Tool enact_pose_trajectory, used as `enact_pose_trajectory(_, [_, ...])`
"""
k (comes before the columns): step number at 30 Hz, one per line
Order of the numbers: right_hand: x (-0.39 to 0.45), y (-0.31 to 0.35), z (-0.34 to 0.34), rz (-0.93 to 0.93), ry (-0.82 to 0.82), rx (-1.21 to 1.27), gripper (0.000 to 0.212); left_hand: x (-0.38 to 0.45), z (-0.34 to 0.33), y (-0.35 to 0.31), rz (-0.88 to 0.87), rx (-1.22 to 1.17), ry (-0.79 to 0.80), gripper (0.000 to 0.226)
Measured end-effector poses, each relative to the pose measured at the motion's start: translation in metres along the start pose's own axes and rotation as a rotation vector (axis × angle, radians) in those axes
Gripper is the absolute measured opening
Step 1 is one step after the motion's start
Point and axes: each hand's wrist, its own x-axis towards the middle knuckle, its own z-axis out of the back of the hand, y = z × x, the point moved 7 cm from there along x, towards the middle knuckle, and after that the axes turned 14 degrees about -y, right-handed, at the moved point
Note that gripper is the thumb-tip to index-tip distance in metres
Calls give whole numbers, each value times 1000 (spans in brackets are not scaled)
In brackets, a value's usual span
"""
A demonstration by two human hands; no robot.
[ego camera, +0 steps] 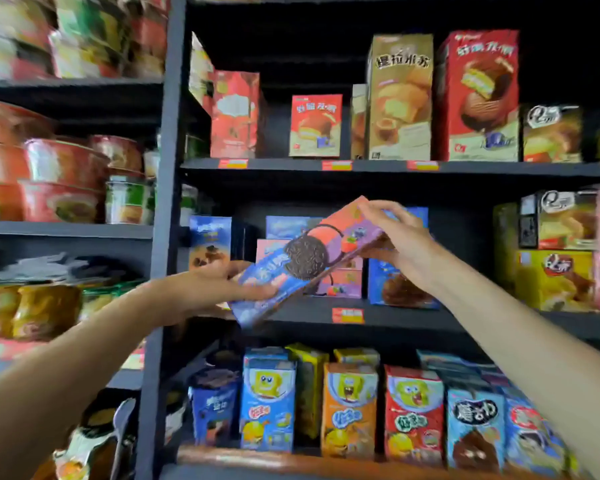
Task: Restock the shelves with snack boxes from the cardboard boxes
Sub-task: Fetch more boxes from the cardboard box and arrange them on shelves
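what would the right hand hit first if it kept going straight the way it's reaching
Probably the blue cookie boxes stacked on the middle shelf just behind the right hand, which holds the top end of the long cookie box. Depth is hard to judge.

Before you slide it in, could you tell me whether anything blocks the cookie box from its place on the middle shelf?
Yes. The stacked cookie boxes already stand on the middle shelf right behind the held cookie box, with a blue box beside them.
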Motion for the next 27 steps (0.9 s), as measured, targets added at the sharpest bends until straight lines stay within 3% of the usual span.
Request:
enact_pose_trajectory(3, [31, 7, 36, 7, 16, 158, 6, 44, -7, -17, 16, -246, -245, 39])
enact_pose_trajectory(6, [52, 15, 45, 29, 134, 214, 2, 67, -9, -31, -43, -445, -449, 25])
enact_pose_trajectory(8, [60, 18, 43, 82, 234, 108, 5, 68, -3, -37, -83, -537, -593, 3])
enact_pose_trajectory(11, [66, 15, 35, 161, 285, -106, 9, 66, 5, -41, -95, -576, -736, 12])
enact_pose_trajectory(14, [74, 11, 26, 177, 258, -139, 16, 65, 14, -37, -68, -560, -790, 12])
enact_pose_trajectory(17, [81, 1, 19, 194, 244, -192, 37, 66, 26, -28, -58, -569, -818, 6])
enact_pose_trajectory(21, [69, 7, 3, 564, 289, -561, 63, 67, 35, -21, -83, -580, -814, 31])
enact_pose_trajectory(23, [65, 14, -2, 724, 264, -676, 63, 70, 37, -20, -92, -561, -791, 34])
enact_pose_trajectory(27, [68, 25, -6, 837, 203, -793, 58, 78, 39, -22, -121, -536, -735, 34])
